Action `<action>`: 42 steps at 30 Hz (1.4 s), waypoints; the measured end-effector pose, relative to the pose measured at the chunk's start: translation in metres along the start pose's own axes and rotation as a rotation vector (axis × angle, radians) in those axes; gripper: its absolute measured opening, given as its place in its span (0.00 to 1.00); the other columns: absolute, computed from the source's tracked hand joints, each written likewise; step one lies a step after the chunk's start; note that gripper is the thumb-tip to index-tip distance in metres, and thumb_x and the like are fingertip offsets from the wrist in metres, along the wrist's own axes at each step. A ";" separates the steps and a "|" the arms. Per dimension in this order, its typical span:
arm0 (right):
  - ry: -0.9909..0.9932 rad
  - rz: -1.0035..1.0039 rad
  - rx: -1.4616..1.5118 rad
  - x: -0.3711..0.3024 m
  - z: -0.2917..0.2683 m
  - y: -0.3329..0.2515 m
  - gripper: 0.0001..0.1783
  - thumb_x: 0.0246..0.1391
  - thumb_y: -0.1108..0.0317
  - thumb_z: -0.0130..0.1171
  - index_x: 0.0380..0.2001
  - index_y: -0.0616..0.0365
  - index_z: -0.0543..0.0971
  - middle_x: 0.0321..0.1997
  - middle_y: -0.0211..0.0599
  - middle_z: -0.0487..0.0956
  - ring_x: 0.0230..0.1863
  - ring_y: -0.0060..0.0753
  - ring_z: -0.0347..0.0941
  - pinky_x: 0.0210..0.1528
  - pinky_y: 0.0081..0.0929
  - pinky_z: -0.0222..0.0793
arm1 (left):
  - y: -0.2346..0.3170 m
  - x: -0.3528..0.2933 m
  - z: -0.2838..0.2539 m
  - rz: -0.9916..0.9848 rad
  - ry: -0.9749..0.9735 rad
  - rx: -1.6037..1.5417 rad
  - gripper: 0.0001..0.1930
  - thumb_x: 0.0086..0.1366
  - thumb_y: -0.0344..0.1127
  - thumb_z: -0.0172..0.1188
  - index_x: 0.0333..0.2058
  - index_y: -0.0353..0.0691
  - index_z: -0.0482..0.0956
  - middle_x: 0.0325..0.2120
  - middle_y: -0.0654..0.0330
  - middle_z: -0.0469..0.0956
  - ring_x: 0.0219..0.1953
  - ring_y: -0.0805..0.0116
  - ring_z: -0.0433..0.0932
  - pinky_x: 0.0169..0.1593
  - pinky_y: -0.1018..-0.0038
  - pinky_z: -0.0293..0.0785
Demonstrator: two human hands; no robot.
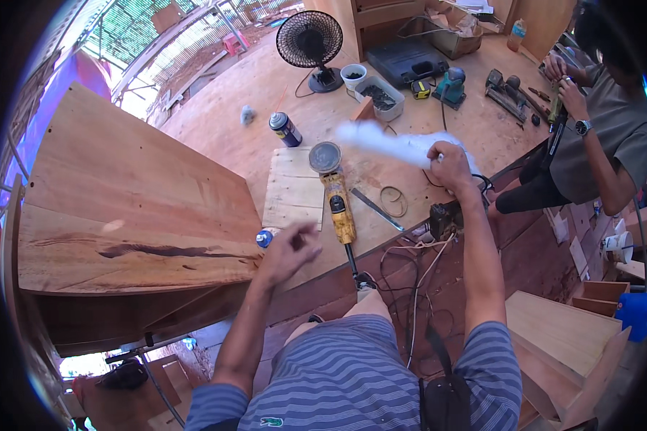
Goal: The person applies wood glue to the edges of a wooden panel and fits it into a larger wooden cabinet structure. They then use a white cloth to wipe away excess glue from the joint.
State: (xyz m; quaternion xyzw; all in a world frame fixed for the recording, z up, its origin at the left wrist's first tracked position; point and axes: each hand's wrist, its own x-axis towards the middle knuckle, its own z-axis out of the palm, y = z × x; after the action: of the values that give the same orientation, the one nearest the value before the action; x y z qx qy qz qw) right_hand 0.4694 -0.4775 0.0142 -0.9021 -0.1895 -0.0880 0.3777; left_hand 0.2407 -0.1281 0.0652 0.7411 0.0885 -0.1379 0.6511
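Observation:
My right hand [449,167] is closed on one end of a white cloth [392,142], raised over the workbench. The cloth is smeared by motion; its far end reaches left. My left hand [291,255] hangs at the bench's near edge, fingers loosely curled and apart, holding nothing. Just beyond it is a blue-capped container [264,238]. Between my hands a yellow angle grinder [338,208] lies on the bench, its round grey disc pointing away from me. A pale wooden board [293,188] lies left of it, a thin metal strip [376,209] to its right.
A dark spray can [285,129] stands behind the board. A wooden cabinet panel [136,194] rises at left. Farther back are a black fan [309,43], a tub [381,98], a tool case [404,63] and a green sander [451,87]. Another person [589,122] works at right. Cables [413,287] hang below.

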 end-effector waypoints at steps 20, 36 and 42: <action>-0.409 -0.481 -0.282 -0.087 0.061 -0.075 0.39 0.45 0.74 0.56 0.64 0.46 0.62 0.69 0.45 0.57 0.70 0.55 0.51 0.67 0.54 0.50 | -0.026 0.130 0.062 0.018 0.099 -0.167 0.17 0.54 0.16 0.57 0.45 0.31 0.73 0.35 0.59 0.77 0.34 0.75 0.75 0.39 0.81 0.73; -0.152 -0.270 -0.060 -0.047 0.161 -0.069 0.09 0.41 0.70 0.56 0.31 0.54 0.78 0.33 0.41 0.79 0.43 0.45 0.76 0.56 0.48 0.64 | 0.028 0.078 0.089 0.319 0.074 0.907 0.43 0.43 0.29 0.70 0.60 0.40 0.60 0.57 0.42 0.60 0.61 0.43 0.58 0.62 0.56 0.60; -0.080 -0.405 0.252 -0.034 0.188 -0.053 0.04 0.43 0.67 0.57 0.24 0.54 0.77 0.25 0.45 0.78 0.29 0.49 0.77 0.34 0.43 0.71 | -0.002 0.103 0.060 0.441 0.097 0.672 0.15 0.55 0.31 0.56 0.43 0.39 0.76 0.36 0.45 0.77 0.40 0.42 0.76 0.41 0.56 0.73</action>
State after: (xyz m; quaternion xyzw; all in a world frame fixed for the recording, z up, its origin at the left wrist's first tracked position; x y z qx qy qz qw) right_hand 0.4195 -0.3184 -0.0925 -0.7943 -0.3908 -0.1018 0.4540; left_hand 0.3320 -0.1922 0.0233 0.9195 -0.0920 0.0192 0.3816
